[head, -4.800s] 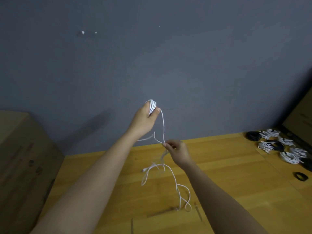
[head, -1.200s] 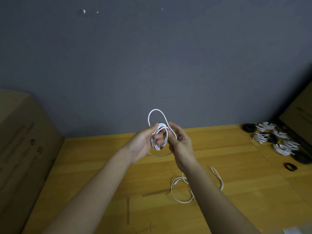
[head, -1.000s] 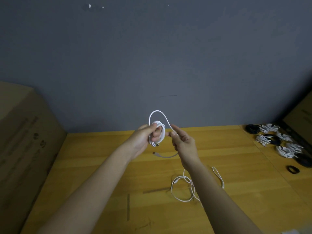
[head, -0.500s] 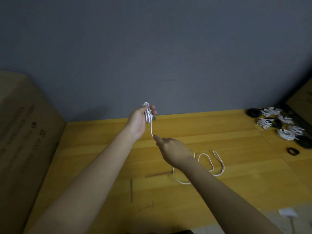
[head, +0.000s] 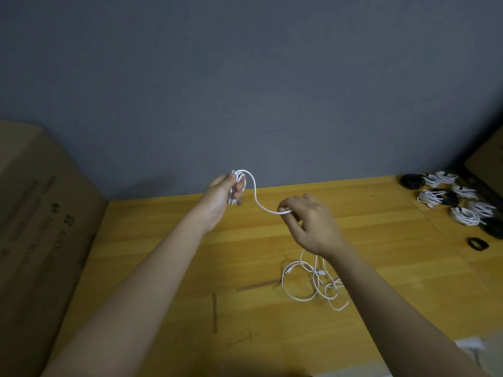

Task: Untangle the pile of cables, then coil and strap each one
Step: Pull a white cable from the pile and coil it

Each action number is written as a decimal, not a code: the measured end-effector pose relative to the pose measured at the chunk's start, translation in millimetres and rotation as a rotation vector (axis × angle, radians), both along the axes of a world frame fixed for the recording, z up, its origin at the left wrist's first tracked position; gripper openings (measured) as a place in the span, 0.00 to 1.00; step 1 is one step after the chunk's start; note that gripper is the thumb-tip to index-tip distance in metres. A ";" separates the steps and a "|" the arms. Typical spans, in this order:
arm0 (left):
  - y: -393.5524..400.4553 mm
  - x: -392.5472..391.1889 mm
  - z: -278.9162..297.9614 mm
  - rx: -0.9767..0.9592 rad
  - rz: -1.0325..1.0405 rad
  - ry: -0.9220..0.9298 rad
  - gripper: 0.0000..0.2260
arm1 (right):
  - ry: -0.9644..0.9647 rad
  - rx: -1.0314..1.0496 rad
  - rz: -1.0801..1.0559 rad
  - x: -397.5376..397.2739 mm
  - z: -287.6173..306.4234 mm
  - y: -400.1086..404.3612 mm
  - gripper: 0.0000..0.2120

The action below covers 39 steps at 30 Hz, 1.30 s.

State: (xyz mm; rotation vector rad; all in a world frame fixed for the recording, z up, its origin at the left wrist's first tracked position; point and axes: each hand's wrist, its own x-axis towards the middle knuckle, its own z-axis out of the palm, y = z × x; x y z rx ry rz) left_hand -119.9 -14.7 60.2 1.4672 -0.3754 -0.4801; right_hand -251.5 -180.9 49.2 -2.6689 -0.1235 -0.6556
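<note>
Left hand (head: 221, 193) at frame centre grips small coil of white cable (head: 255, 195). Right hand (head: 310, 221) pinches its free run just right of centre. Slack lies on wooden table (head: 163, 240), lower right. Cable looks light, limp, springy; best pinched close to coil.

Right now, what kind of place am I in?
Probably a packing or storage workroom. A plain wooden table stands against a bare grey wall, big cardboard boxes sit at its side, and a batch of coiled cables lies at the far right.
</note>
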 end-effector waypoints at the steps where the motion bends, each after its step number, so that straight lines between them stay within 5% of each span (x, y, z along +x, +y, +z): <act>1: 2.3 0.5 -0.3 -0.003 0.018 0.003 0.10 | -0.035 0.002 -0.009 -0.7 3.7 -2.8 0.11; 9: 6.8 -1.6 14.3 -0.277 -0.104 0.327 0.12 | -0.141 -0.300 -0.271 34.2 12.2 -8.1 0.10; 13: -0.5 -5.6 26.3 -0.428 -0.084 0.351 0.12 | -0.106 -0.474 -0.089 50.8 -7.9 21.4 0.13; 17: -6.4 2.5 20.4 -0.271 0.052 0.132 0.12 | -0.176 -0.468 0.096 39.6 -27.7 44.5 0.09; 21: -8.7 9.0 5.7 0.052 -0.050 -0.052 0.12 | -0.201 -0.432 0.212 32.0 -19.3 42.1 0.05; 27: -22.8 5.0 -4.6 0.140 -0.119 -0.121 0.13 | -0.383 -0.484 0.230 36.1 16.3 25.1 0.02; 32: -18.6 -15.3 -9.7 0.208 -0.418 -0.166 0.17 | -0.195 -0.096 0.018 42.4 26.0 6.5 0.10; 36: -10.0 -24.4 -13.3 0.179 -0.495 -0.145 0.16 | 0.153 0.542 0.138 42.8 19.1 -4.6 0.05; 39: -0.7 -33.4 -12.8 0.120 -0.461 -0.098 0.14 | 0.156 0.761 0.144 36.5 5.6 -0.6 0.06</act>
